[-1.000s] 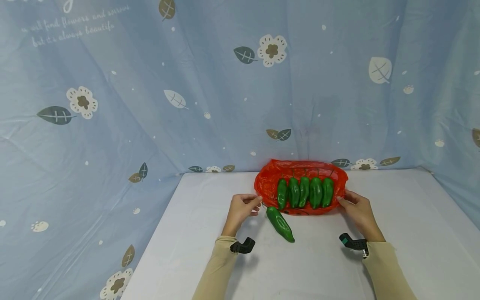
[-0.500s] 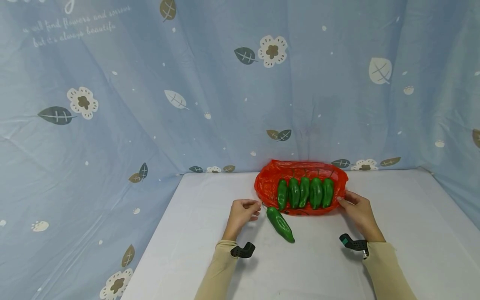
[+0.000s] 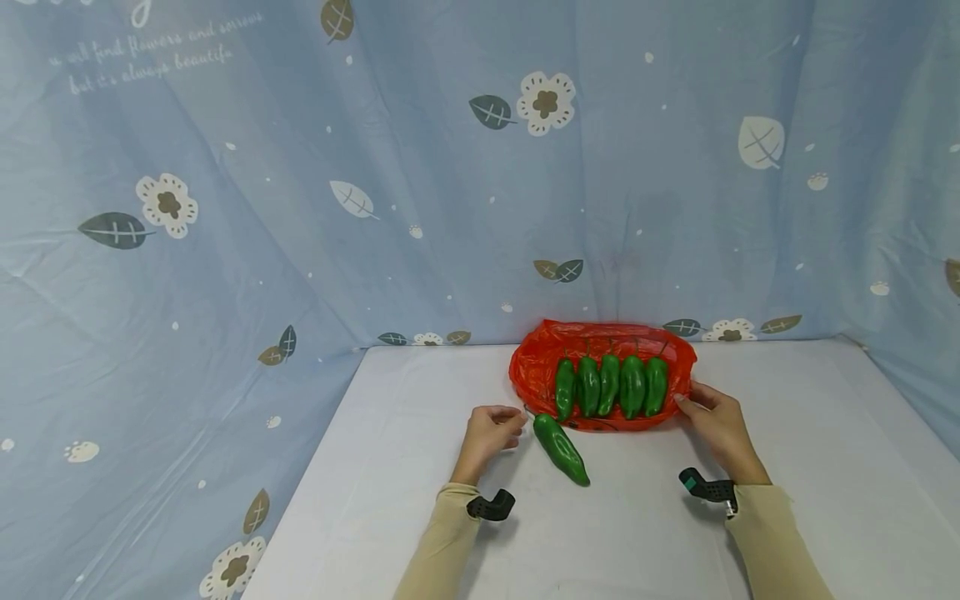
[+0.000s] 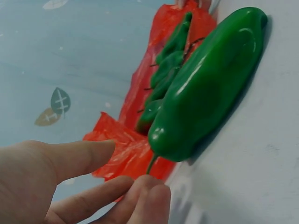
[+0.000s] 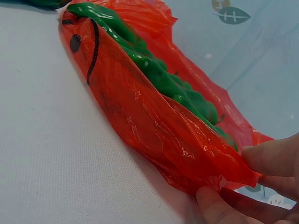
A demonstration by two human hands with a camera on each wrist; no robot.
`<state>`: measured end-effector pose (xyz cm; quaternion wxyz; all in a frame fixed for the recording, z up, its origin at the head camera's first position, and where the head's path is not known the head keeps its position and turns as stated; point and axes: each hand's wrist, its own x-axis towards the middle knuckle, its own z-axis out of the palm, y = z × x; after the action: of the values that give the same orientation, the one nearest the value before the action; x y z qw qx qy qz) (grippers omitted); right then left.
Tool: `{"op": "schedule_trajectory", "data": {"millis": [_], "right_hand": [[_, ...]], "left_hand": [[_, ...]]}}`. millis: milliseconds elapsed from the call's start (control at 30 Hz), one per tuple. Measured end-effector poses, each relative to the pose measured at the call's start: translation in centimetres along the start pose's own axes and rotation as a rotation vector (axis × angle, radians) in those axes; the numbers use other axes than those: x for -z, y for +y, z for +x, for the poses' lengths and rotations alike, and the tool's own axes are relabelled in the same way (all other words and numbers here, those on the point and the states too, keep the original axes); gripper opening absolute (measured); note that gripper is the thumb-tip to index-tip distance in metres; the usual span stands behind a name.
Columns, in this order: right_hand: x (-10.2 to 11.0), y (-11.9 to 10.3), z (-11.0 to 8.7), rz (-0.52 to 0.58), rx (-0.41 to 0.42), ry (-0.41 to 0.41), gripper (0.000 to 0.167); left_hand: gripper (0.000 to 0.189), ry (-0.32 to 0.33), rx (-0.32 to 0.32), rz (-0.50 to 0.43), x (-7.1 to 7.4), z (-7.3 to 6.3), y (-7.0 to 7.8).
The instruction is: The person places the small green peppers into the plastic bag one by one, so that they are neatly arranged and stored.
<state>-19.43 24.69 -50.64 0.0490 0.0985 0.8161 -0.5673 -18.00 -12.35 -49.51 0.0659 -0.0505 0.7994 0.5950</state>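
Observation:
A red plastic bag (image 3: 534, 379) lies spread at the back of the table, holding several green peppers (image 3: 632, 387) side by side. My right hand (image 3: 718, 427) pinches the bag's right edge between thumb and fingers, as the right wrist view confirms. In front of the bag's left end lies a loose green pepper (image 3: 561, 450), stem toward my left hand (image 3: 489, 437). That hand hovers by the pepper's stem (image 4: 151, 164); in the left wrist view its thumb and fingers are apart, with nothing between them.
The white table (image 3: 630, 533) reaches back to a blue patterned curtain (image 3: 420, 150), which hangs just behind the bag. Each wrist wears a dark camera mount, the left (image 3: 491, 505) and the right (image 3: 707, 485).
My left hand has come away from the bag's left edge, moving slightly down toward me. My right hand, the bag and the peppers have stayed where they were.

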Motion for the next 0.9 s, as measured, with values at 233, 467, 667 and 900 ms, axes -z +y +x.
{"op": "schedule_trajectory", "data": {"millis": [233,467,667,900], "right_hand": [[0.0,0.1,0.0,-0.021,-0.015,-0.004,0.06],[0.0,-0.1,0.0,-0.006,-0.011,-0.001,0.06],[0.1,-0.1,0.0,0.002,-0.016,0.004,0.06],[0.1,-0.1,0.0,-0.027,-0.025,-0.005,0.06]], "left_hand": [[0.029,-0.003,0.017,0.028,-0.6,-0.1,-0.2],[0.032,-0.021,0.024,0.07,-1.0,-0.2,-0.2],[0.036,-0.037,0.002,0.125,-1.3,0.0,-0.5],[0.038,-0.053,-0.012,0.164,-1.5,0.0,-0.3]]}}
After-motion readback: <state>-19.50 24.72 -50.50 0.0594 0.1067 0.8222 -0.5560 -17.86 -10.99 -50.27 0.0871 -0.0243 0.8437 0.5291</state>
